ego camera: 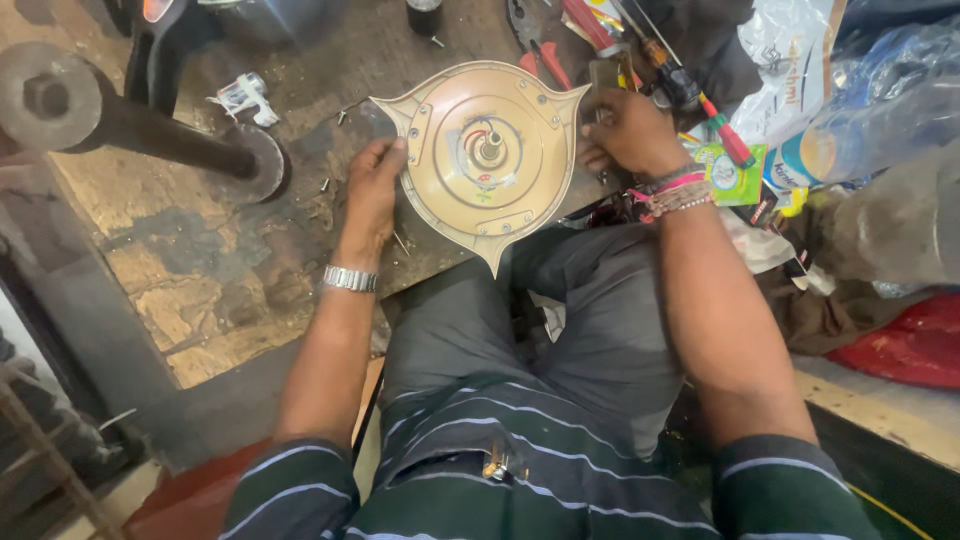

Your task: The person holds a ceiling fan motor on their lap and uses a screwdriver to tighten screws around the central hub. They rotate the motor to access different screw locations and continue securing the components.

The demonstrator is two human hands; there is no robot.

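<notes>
The tan motor cover point(487, 160), round with three pointed lobes and a short shaft at its centre, lies flat at the near edge of the bench point(200, 270), its lowest point hanging out over the person's lap; the left hand point(372, 190) closes its grip on the cover's left rim, thumb on top, while the right hand point(625, 130) curls over the right rim, though whether it also pinches a small tool there is hard to tell from this angle. To do this well, I judge both hands should press the cover level, since the overhanging part could tip it off the edge; loose screws point(330, 185) lie just beside the left hand and could be swept away. Room is tight to the right, where screwdrivers point(700, 100), red pliers point(545, 55) and plastic bags point(850, 100) crowd close; leftward the bench is freer as far as the dark metal rod point(150, 130).
</notes>
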